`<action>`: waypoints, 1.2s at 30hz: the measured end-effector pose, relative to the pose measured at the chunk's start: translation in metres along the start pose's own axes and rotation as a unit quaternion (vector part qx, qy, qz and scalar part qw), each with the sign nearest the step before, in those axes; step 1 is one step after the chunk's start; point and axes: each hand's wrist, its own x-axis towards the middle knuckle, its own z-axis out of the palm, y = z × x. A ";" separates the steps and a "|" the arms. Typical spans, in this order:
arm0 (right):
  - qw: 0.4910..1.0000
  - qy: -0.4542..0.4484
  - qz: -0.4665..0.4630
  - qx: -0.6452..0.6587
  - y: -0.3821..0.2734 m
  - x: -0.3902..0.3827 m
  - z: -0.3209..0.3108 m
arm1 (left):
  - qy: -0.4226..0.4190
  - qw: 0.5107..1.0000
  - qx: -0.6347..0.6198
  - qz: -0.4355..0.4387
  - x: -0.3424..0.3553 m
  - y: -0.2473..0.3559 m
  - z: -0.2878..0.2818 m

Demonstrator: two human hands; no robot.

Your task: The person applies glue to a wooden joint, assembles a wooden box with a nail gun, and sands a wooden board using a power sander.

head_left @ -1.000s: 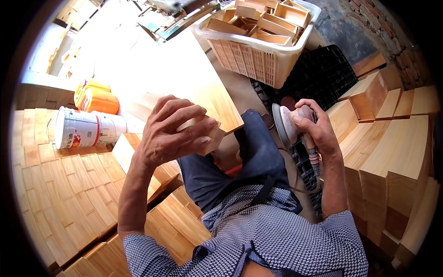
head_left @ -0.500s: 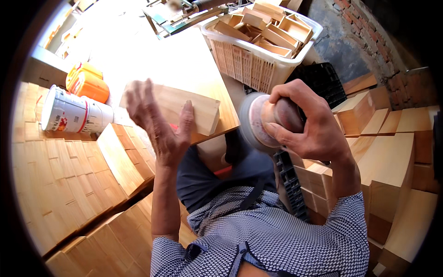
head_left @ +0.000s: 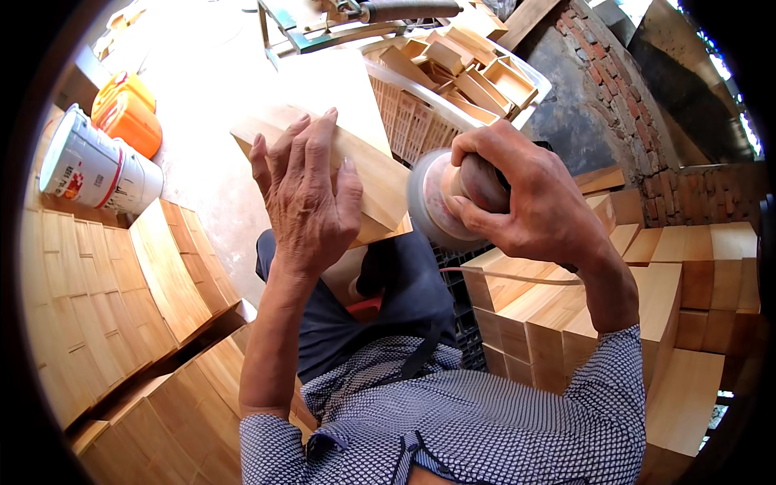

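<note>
A pale wooden box [head_left: 368,166] lies on a wooden work surface [head_left: 343,77] in front of me, its end toward the right. My left hand [head_left: 307,190] rests on the box with its fingers stretched out and the thumb along its face. A round-pad sander [head_left: 477,186] is in my right hand [head_left: 533,190], whose fingers wrap around its body. The sander's grey pad [head_left: 422,198] is at the right end of the box; whether it touches the wood I cannot tell.
A white plastic basket [head_left: 412,121] full of small wooden boxes stands beyond the work surface. Stacked wooden boxes [head_left: 105,299] fill the left, and more boxes [head_left: 550,331] the right. A white bucket [head_left: 97,166] and orange jugs [head_left: 129,121] stand far left. A hose [head_left: 517,276] hangs near my right wrist.
My left hand has come down onto the box, which has turned and shifted slightly. The sander has moved left to the box's end. The view has swung a little to the right.
</note>
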 end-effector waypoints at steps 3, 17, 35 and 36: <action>1.000 -0.009 0.003 0.010 -0.005 0.003 0.004 | 0.003 1.000 -0.002 0.003 0.002 -0.001 0.001; 0.999 -0.033 0.034 -0.018 -0.018 -0.003 0.001 | 0.005 1.000 -0.015 0.007 0.000 -0.005 0.000; 0.999 -0.041 0.027 -0.005 -0.013 0.006 0.001 | 0.005 1.000 -0.019 0.011 0.003 -0.004 0.001; 0.999 -0.034 0.017 -0.015 -0.013 0.005 0.001 | 0.006 1.000 -0.020 0.013 0.004 -0.004 0.001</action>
